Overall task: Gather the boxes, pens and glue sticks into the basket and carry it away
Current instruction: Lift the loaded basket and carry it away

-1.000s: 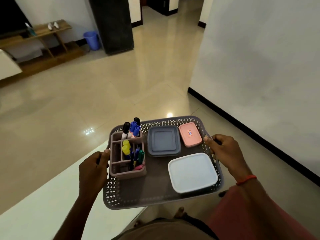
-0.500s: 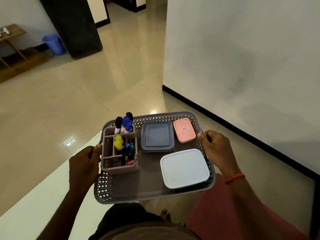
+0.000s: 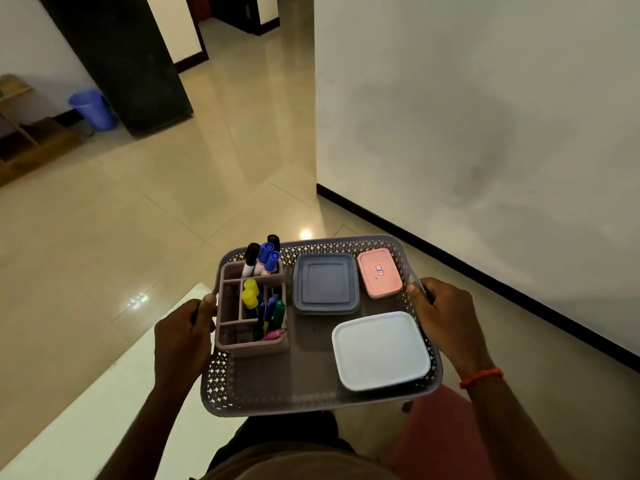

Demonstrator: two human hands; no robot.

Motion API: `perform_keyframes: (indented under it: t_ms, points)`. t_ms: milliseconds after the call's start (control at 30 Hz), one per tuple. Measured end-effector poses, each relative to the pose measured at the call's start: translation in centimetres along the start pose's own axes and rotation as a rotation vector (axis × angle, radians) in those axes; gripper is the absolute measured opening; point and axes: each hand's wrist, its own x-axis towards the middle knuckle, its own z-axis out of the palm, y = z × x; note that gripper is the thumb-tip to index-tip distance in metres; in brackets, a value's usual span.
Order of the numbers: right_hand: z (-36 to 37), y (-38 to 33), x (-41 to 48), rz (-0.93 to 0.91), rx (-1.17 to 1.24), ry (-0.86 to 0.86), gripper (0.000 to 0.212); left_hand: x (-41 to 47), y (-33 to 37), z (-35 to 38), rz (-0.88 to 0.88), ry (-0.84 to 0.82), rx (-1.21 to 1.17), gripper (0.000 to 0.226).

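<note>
Above a glossy tiled floor (image 3: 145, 216), beside a white wall (image 3: 485, 98) with a dark skirting: one grey perforated basket (image 3: 311, 400), held level in the air in front of the person. Left hand (image 3: 183, 337) closed around the basket's left rim, thumb on top; right hand (image 3: 446, 320) closed around the right rim, an orange thread band (image 3: 481, 377) at the wrist. Contents: a compartmented organiser (image 3: 242, 344) at the left side, holding markers (image 3: 263, 258) upright in its far cell, two yellow-capped glue sticks (image 3: 250, 293) in the middle, and pens (image 3: 273, 311) at the right (count unclear); a grey box (image 3: 325, 283) at far centre; a small pink box (image 3: 379, 271) just beside it at the far right corner; a white box (image 3: 381, 350) at the near right, against the basket wall. Background: a blue bin (image 3: 91, 109) by a black pillar (image 3: 121, 57).
</note>
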Motion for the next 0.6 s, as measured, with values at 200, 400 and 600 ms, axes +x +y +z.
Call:
perform_keyframes:
  t_ms: [200, 400, 600]
  points:
    - [-0.2, -0.2, 7.2, -0.053, -0.04, -0.012, 0.031, 5.3, 2.2, 3.4, -0.009, 0.013, 0.001, 0.042]
    - [-0.5, -0.2, 13.8, -0.09, -0.047, 0.025, 0.03, 9.1, 4.7, 5.5, -0.017, -0.017, -0.041, 0.039]
    - [-0.1, -0.3, 19.0, -0.226, -0.16, 0.025, 0.031, 10.9, 6.2, 6.8, -0.084, 0.011, -0.072, 0.033]
